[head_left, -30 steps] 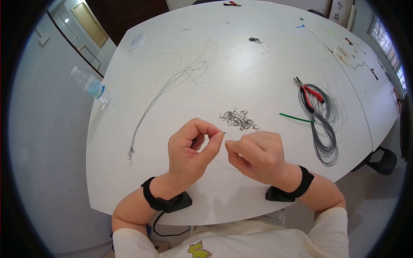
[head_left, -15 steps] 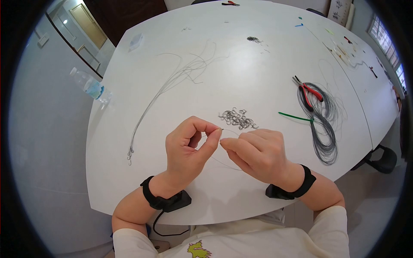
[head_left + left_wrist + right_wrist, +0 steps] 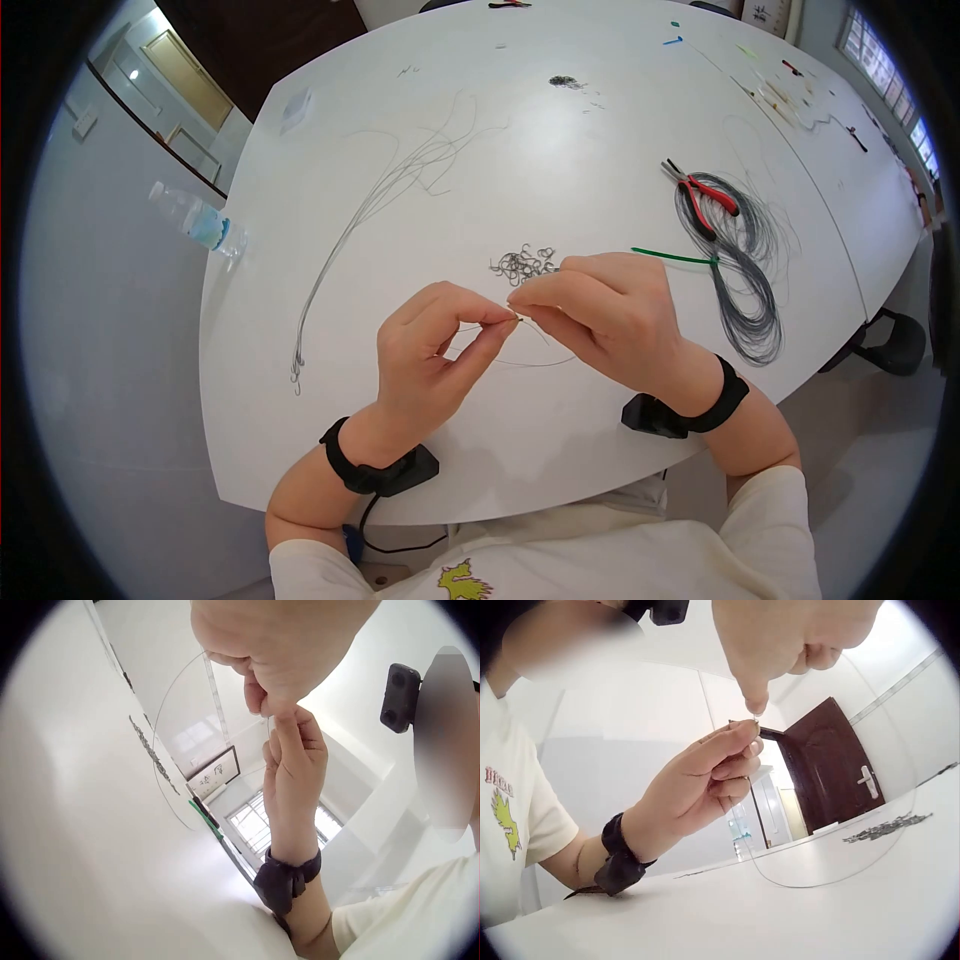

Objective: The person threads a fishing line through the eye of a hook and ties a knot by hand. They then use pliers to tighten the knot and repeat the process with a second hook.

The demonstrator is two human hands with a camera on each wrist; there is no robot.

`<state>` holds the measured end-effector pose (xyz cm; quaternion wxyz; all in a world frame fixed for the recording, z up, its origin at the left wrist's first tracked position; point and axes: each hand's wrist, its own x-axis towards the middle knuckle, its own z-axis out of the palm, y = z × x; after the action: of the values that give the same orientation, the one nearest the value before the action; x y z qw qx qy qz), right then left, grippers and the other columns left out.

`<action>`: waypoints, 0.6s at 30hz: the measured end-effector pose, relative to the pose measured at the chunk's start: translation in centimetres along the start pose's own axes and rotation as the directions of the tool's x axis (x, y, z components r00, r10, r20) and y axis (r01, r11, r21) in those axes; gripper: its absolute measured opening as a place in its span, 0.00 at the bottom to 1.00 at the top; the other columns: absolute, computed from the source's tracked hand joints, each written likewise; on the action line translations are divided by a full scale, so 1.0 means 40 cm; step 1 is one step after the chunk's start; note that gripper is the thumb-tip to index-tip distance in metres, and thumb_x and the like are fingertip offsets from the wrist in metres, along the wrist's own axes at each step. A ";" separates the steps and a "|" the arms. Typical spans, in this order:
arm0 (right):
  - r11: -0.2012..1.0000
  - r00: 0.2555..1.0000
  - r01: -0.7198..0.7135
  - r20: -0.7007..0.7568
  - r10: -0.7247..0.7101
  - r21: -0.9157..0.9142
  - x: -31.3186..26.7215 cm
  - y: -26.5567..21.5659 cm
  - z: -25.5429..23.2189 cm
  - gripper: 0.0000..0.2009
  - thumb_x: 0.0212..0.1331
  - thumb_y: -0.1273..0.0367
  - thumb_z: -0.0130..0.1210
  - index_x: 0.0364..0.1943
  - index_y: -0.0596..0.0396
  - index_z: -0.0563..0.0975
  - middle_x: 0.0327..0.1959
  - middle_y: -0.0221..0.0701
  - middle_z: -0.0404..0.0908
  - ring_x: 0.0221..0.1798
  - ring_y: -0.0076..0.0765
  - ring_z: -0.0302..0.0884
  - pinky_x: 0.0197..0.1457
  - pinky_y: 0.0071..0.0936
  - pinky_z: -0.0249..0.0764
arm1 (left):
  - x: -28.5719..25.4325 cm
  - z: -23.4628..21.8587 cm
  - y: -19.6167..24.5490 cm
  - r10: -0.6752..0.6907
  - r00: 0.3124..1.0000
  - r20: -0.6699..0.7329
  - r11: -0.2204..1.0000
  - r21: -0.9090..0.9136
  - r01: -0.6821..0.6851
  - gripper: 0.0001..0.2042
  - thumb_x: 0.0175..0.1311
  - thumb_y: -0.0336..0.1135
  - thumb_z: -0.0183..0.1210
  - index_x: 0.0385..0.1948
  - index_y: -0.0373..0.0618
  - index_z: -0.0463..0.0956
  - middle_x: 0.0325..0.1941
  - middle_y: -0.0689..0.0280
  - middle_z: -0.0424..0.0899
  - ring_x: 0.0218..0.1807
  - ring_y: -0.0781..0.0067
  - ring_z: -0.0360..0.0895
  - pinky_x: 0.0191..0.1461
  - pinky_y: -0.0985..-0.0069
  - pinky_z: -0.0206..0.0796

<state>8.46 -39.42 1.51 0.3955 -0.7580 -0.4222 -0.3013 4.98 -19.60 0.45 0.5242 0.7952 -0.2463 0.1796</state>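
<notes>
In the head view, my left hand [image 3: 430, 340] pinches a tiny dark piece [image 3: 520, 319], likely a fish hook mostly hidden by the fingers, between thumb and forefinger. Thin fishing line [image 3: 535, 365] runs from the pinch in a wide loop below the hands. My right hand [image 3: 620, 310] comes in from the right, thumb and forefinger pinching the line right at the left fingertips. The right wrist view shows the line's loop [image 3: 810, 886] hanging over the table. Just behind the hands lies a pile of fish hooks [image 3: 522, 264], partly covered by the right hand.
Several hooked line lengths [image 3: 345, 240] lie at the left. Red-handled pliers [image 3: 710, 205] rest on a coil of line [image 3: 745, 310] with a green tie [image 3: 670, 256]. A plastic bottle [image 3: 205, 225] stands at the left edge; small dark bits [image 3: 565, 82] lie farther back.
The right hand has risen and shifted forward over part of the hook pile, its fingertips now just above the left ones. The left hand keeps its pinch, slightly lower. The head view has shifted a little.
</notes>
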 end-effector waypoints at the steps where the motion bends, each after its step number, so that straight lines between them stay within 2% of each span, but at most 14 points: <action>1: 1.000 1.000 0.000 -0.003 0.000 -0.001 -0.001 0.001 0.003 0.07 0.47 0.77 0.67 0.31 0.54 0.82 0.18 0.28 0.74 0.16 0.29 0.69 0.19 0.23 0.61 | -0.002 0.001 -0.004 0.002 1.000 0.002 1.000 0.001 -0.002 0.06 0.55 0.19 0.66 0.31 0.40 0.80 0.30 0.66 0.82 0.30 0.73 0.78 0.31 0.79 0.66; 3: 0.992 0.995 -0.098 -0.011 0.099 0.081 -0.003 0.002 0.006 0.06 0.50 0.78 0.67 0.31 0.55 0.82 0.18 0.28 0.75 0.15 0.27 0.66 0.19 0.22 0.60 | -0.006 0.004 -0.015 0.023 1.000 -0.017 0.999 -0.046 -0.024 0.06 0.54 0.18 0.66 0.31 0.41 0.81 0.31 0.66 0.82 0.30 0.74 0.77 0.31 0.79 0.66; 4: 0.992 0.995 -0.097 -0.013 0.099 0.080 -0.002 -0.001 0.004 0.06 0.50 0.78 0.67 0.31 0.55 0.82 0.18 0.28 0.75 0.15 0.27 0.66 0.19 0.22 0.60 | -0.007 0.005 -0.016 0.025 1.000 -0.016 0.999 -0.046 -0.025 0.06 0.54 0.18 0.66 0.31 0.41 0.81 0.31 0.66 0.82 0.30 0.74 0.77 0.31 0.79 0.66; 6: 0.956 0.963 -0.267 0.072 0.260 0.119 -0.002 -0.009 -0.002 0.03 0.55 0.75 0.65 0.30 0.52 0.81 0.21 0.28 0.79 0.18 0.26 0.72 0.21 0.22 0.66 | -0.009 0.006 -0.016 0.031 0.999 -0.036 0.997 -0.067 -0.034 0.07 0.54 0.18 0.66 0.31 0.41 0.82 0.31 0.66 0.82 0.31 0.75 0.77 0.31 0.80 0.65; 7: 0.957 0.963 -0.266 0.070 0.260 0.119 -0.002 -0.012 -0.003 0.03 0.55 0.75 0.65 0.30 0.52 0.81 0.21 0.28 0.79 0.18 0.26 0.72 0.21 0.22 0.66 | -0.009 0.004 -0.016 0.033 0.999 -0.035 0.997 -0.066 -0.035 0.07 0.54 0.18 0.66 0.31 0.41 0.82 0.31 0.66 0.82 0.31 0.75 0.77 0.31 0.80 0.65; 9: 0.856 0.894 -0.448 0.153 0.421 0.258 -0.002 -0.015 -0.003 0.03 0.57 0.73 0.64 0.30 0.54 0.81 0.17 0.27 0.73 0.17 0.22 0.63 0.21 0.21 0.59 | -0.010 -0.002 -0.013 0.024 0.999 -0.023 0.997 -0.071 -0.025 0.07 0.55 0.17 0.66 0.32 0.40 0.82 0.32 0.67 0.82 0.32 0.78 0.77 0.31 0.83 0.65; 10: 0.857 0.894 -0.447 0.153 0.421 0.258 -0.005 -0.013 -0.001 0.03 0.57 0.73 0.64 0.30 0.54 0.81 0.17 0.27 0.73 0.17 0.22 0.63 0.21 0.21 0.59 | -0.010 -0.003 -0.009 0.024 0.999 -0.024 0.997 -0.071 -0.026 0.07 0.55 0.17 0.66 0.32 0.40 0.82 0.32 0.67 0.82 0.32 0.78 0.77 0.31 0.83 0.65; 12: 0.756 0.826 -0.562 0.261 0.499 0.335 -0.013 -0.006 0.005 0.03 0.58 0.72 0.63 0.30 0.55 0.80 0.14 0.24 0.66 0.17 0.21 0.55 0.21 0.22 0.53 | -0.009 -0.005 0.000 -0.026 0.999 -0.024 0.989 -0.143 0.023 0.07 0.57 0.17 0.65 0.34 0.40 0.81 0.34 0.67 0.82 0.32 0.82 0.76 0.30 0.86 0.64; 13: 0.756 0.827 -0.562 0.262 0.498 0.336 -0.015 -0.007 0.008 0.03 0.58 0.72 0.63 0.30 0.55 0.80 0.14 0.24 0.66 0.17 0.21 0.55 0.21 0.22 0.53 | -0.009 -0.006 0.000 -0.026 0.999 -0.025 0.989 -0.143 0.023 0.07 0.57 0.17 0.65 0.34 0.40 0.81 0.34 0.67 0.82 0.32 0.82 0.76 0.30 0.86 0.64; 15: 0.660 0.777 -0.630 0.317 0.544 0.410 -0.020 -0.013 0.017 0.04 0.57 0.71 0.63 0.30 0.55 0.80 0.14 0.24 0.62 0.18 0.21 0.52 0.22 0.23 0.50 | -0.010 -0.009 -0.001 -0.074 0.997 -0.029 0.981 -0.182 0.068 0.06 0.60 0.17 0.63 0.35 0.39 0.80 0.35 0.68 0.81 0.33 0.86 0.74 0.31 0.89 0.62; 18: 0.660 0.786 -0.618 0.312 0.534 0.427 -0.034 -0.019 0.029 0.03 0.56 0.72 0.63 0.30 0.55 0.80 0.14 0.25 0.65 0.18 0.20 0.55 0.21 0.22 0.53 | -0.010 -0.007 -0.012 -0.099 0.993 -0.058 0.963 -0.258 0.081 0.06 0.61 0.17 0.63 0.34 0.39 0.79 0.33 0.70 0.80 0.30 0.89 0.72 0.29 0.90 0.59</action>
<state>7.30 -38.71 0.12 0.6203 -0.7419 -0.2536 0.0237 4.91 -19.10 0.00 0.6380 0.7247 -0.2124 0.1502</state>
